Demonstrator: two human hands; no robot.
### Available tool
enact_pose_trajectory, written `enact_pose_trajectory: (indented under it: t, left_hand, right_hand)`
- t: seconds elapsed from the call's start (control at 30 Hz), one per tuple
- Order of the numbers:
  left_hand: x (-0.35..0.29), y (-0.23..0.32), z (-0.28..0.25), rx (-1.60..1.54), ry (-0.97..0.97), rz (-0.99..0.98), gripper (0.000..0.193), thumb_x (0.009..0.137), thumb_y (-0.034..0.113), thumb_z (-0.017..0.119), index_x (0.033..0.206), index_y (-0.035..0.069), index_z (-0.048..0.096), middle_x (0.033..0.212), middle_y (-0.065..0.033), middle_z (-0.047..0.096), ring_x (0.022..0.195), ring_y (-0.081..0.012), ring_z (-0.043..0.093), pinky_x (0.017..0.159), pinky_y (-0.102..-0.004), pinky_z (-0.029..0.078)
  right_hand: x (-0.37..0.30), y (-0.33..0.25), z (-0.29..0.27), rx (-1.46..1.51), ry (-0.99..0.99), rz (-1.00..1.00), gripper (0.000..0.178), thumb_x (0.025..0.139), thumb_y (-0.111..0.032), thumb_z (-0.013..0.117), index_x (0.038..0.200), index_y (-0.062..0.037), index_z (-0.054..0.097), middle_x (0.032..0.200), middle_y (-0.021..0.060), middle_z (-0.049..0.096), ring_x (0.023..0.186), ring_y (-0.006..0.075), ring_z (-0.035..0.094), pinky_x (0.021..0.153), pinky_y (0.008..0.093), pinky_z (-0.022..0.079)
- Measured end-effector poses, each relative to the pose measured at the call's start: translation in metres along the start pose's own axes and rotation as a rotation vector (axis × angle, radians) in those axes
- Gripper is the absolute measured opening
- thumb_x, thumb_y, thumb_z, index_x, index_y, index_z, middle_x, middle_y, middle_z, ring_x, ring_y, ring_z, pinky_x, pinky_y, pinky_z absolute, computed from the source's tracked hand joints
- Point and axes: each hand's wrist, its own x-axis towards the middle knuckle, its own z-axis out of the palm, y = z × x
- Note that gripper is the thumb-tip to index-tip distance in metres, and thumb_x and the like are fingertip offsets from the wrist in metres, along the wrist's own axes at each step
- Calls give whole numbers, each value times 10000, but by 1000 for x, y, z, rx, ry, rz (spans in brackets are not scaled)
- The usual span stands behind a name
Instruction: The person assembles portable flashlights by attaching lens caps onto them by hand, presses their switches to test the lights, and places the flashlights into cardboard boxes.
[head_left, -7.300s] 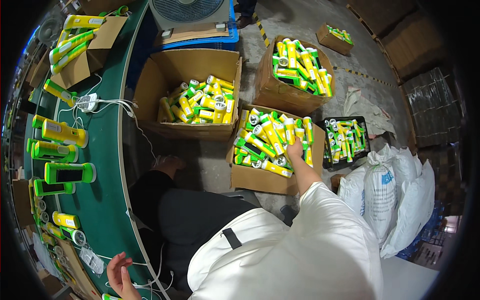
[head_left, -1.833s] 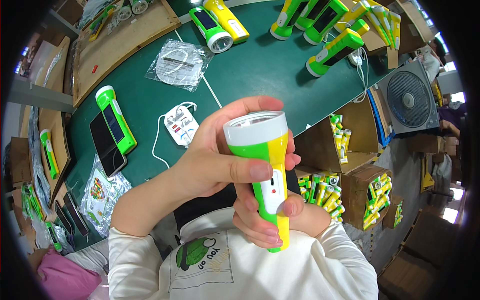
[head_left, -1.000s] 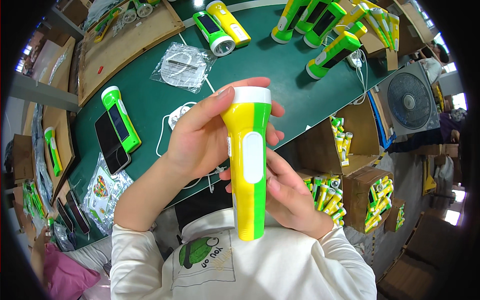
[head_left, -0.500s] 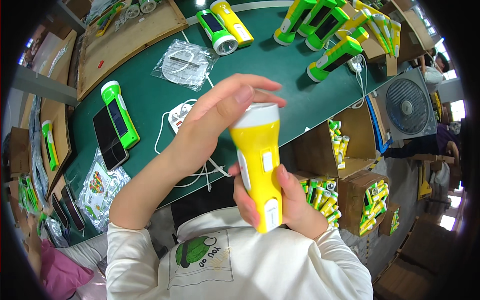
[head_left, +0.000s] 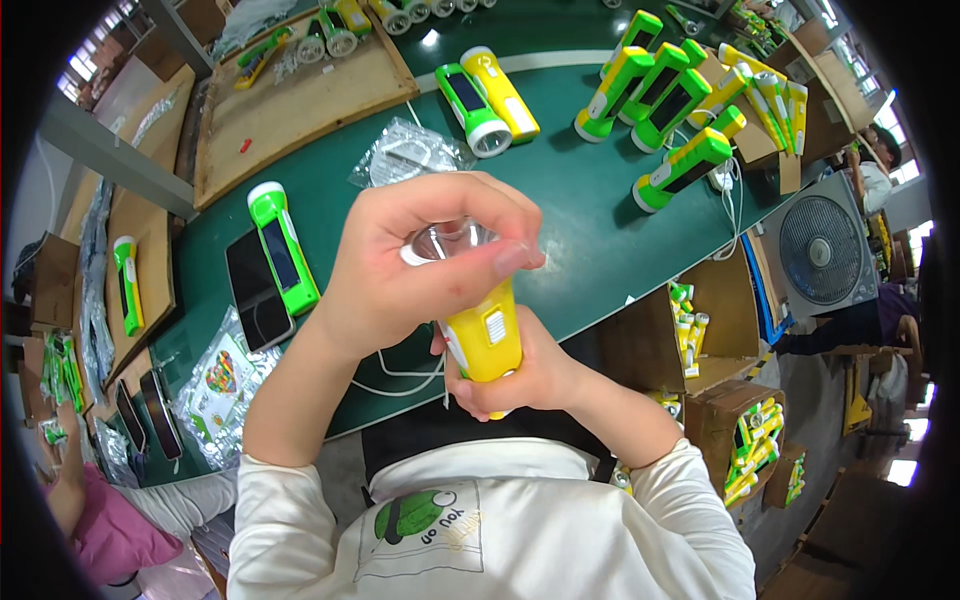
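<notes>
A yellow flashlight [head_left: 482, 345] is held up in front of my chest, its clear lens end tipped up and away. My right hand [head_left: 540, 368] wraps round the lower body, below the white slide switch. Over the head of the flashlight, my left hand [head_left: 385, 265] curls with thumb and fingers round the white rim, covering part of it. The lens shows between those fingers. A green flashlight [head_left: 283, 250] lies on the table left of my hands, against a black phone [head_left: 258, 290].
Several green-and-yellow flashlights [head_left: 665, 100] stand at the back right. Two more flashlights [head_left: 478, 115] lie beyond my hands, near a clear plastic bag [head_left: 400, 150]. Open cartons [head_left: 715, 410] of flashlights sit at the right. A fan [head_left: 820, 250] stands behind them, and a person in pink [head_left: 115, 530] sits at left.
The flashlight has tilted so its lens end shows. My left hand has closed round the head from above it, and my right hand has risen slightly. The whole view has shifted.
</notes>
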Motion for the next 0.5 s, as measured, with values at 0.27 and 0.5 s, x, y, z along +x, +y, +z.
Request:
enact_pose_trajectory:
  t: [0.27, 0.5]
  left_hand:
    - [6, 5, 2, 631, 353, 230, 97, 737, 50, 685, 806, 40, 617, 841, -31, 637, 691, -103, 567, 539, -214, 407]
    - [11, 7, -16, 148, 203, -20, 337, 862, 227, 540, 1082, -21, 600, 1091, -147, 605, 1009, -205, 564, 858, -306, 428]
  right_hand:
    - [53, -1, -25, -803, 421, -637, 445, 643, -83, 701, 1020, -22, 474, 763, 187, 631, 720, 352, 652, 633, 364, 512]
    - [32, -6, -5, -462, 429, -350, 441, 675, -78, 694, 1053, -7, 477, 811, 126, 625, 648, 246, 638, 589, 318, 505]
